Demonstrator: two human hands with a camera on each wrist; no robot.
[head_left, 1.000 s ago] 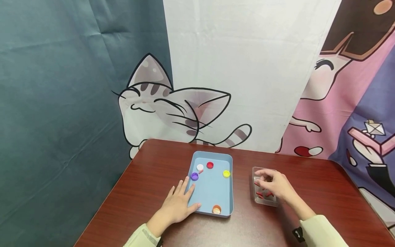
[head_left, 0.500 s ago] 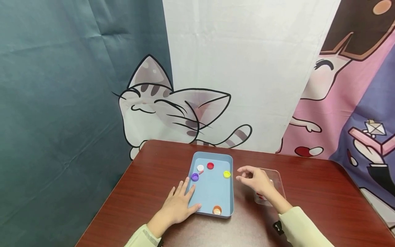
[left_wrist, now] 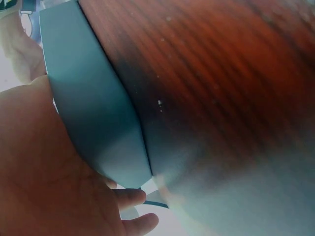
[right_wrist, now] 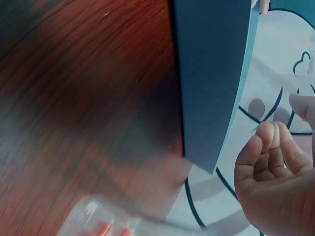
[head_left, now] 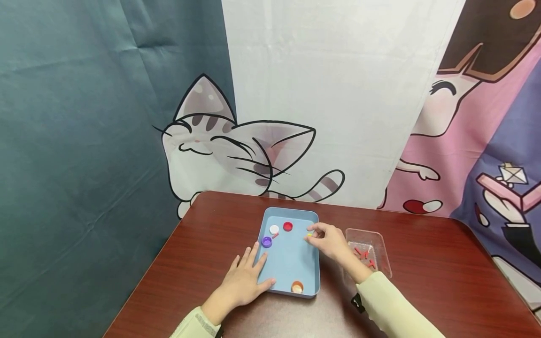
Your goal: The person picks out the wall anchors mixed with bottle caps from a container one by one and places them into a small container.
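My left hand (head_left: 242,281) lies spread on the near left rim of a blue tray (head_left: 291,270), steadying fingers over its wall. In the left wrist view the palm (left_wrist: 54,177) sits beside that wall. My right hand (head_left: 331,241) reaches over the tray's right rim, above a yellow cap (head_left: 309,234) that it mostly covers. Its fingers are curled, thumb and index finger slightly apart; whether something small is between them I cannot make out. The tray also holds a white cap (head_left: 274,229), a red cap (head_left: 288,226), a purple cap (head_left: 266,241), a red stick (head_left: 275,235) and an orange cup-like cap (head_left: 297,286).
A clear plastic box (head_left: 382,253) with several small red pieces (head_left: 365,253) stands right of the tray, partly beneath my right forearm. Both rest on a brown wooden table (head_left: 435,263). A printed curtain (head_left: 338,94) hangs behind the table.
My right hand has moved left, from over the clear box to above the yellow cap at the tray's right side. My left hand has stayed on the tray's rim.
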